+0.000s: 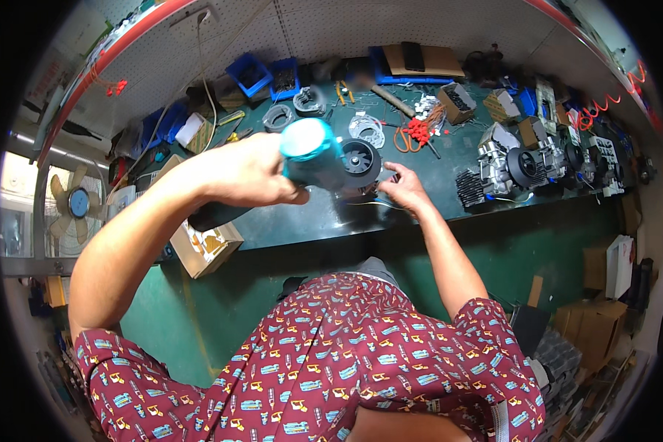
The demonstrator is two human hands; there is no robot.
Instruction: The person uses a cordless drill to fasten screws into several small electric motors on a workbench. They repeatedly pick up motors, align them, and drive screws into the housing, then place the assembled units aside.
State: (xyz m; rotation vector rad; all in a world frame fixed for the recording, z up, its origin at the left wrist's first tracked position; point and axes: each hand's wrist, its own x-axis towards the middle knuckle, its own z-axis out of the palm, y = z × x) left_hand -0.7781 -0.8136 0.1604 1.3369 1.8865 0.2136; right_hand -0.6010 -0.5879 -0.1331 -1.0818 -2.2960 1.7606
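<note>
My left hand (247,175) is wrapped round a teal power driver (308,156), held over the bench near its front edge. A dark part below that hand is partly hidden by it. Just right of the tool sits a motor unit with a round black fan wheel (361,160); the tool covers its left side. At the right side of this unit is my right hand (407,190), its thumb and fingers closed on the edge. The driver's tip is hidden, so I cannot tell whether it touches the unit.
Behind lie a white ring plate (367,130), red connectors (418,131), a hammer (393,100) and blue bins (249,74). Several similar motor units (497,171) stand along the right. An open carton (208,247) is beside the bench's front left edge. A fan (76,202) stands far left.
</note>
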